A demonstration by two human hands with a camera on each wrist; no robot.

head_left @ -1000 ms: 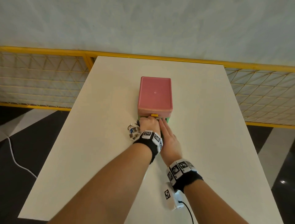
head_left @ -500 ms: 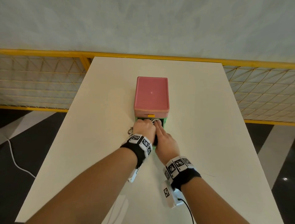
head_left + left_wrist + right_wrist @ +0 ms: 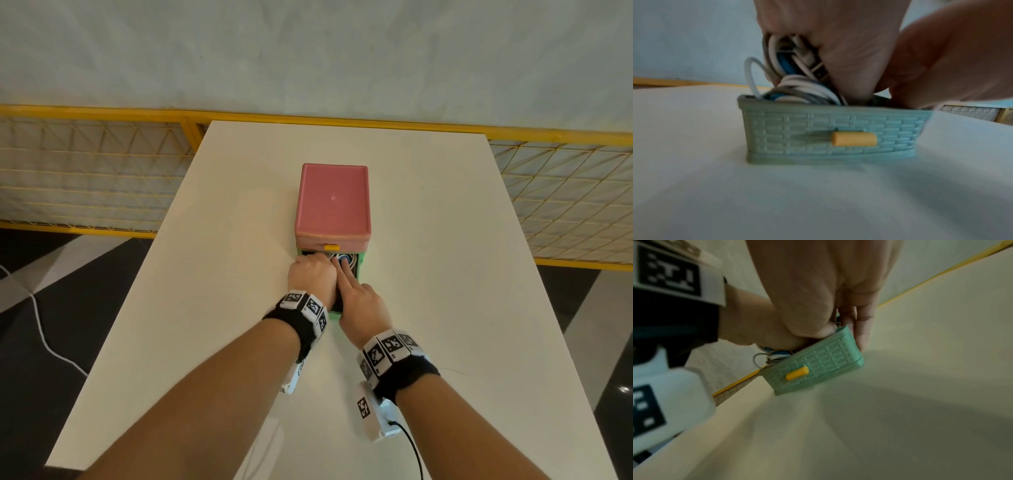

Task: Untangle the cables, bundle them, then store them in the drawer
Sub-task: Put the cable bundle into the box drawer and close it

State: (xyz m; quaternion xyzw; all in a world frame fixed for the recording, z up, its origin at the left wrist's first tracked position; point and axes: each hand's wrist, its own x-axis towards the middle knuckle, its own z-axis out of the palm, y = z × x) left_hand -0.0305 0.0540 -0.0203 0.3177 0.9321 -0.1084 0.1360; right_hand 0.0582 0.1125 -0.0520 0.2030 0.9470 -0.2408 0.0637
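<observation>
A pink drawer box point(image 3: 334, 202) stands mid-table with its green bottom drawer point(image 3: 360, 270) pulled out toward me. The coiled white, blue and grey cable bundle point(image 3: 797, 87) sits partly in the drawer point(image 3: 818, 126), its top loops sticking above the rim. My left hand point(image 3: 313, 274) is curled over the bundle point(image 3: 344, 259) and grips it from above. My right hand point(image 3: 356, 301) lies along the drawer's right side, two straight fingers pressing on the coil. In the right wrist view the drawer front point(image 3: 818, 363) shows below my right hand point(image 3: 818, 280), and the cables point(image 3: 774, 354) peek out.
The white table point(image 3: 445, 240) extends on both sides of the box. A yellow mesh fence point(image 3: 85, 178) runs behind and beside it. The drawer front carries a yellow knob point(image 3: 854, 138); the shut pink drawer above has one point(image 3: 331, 247) too. A white cord point(image 3: 41, 329) lies on the floor at left.
My left hand carried the cable bundle from the table left of the drawer over and down into the drawer. My right hand stayed at the drawer, its fingers now on the coil.
</observation>
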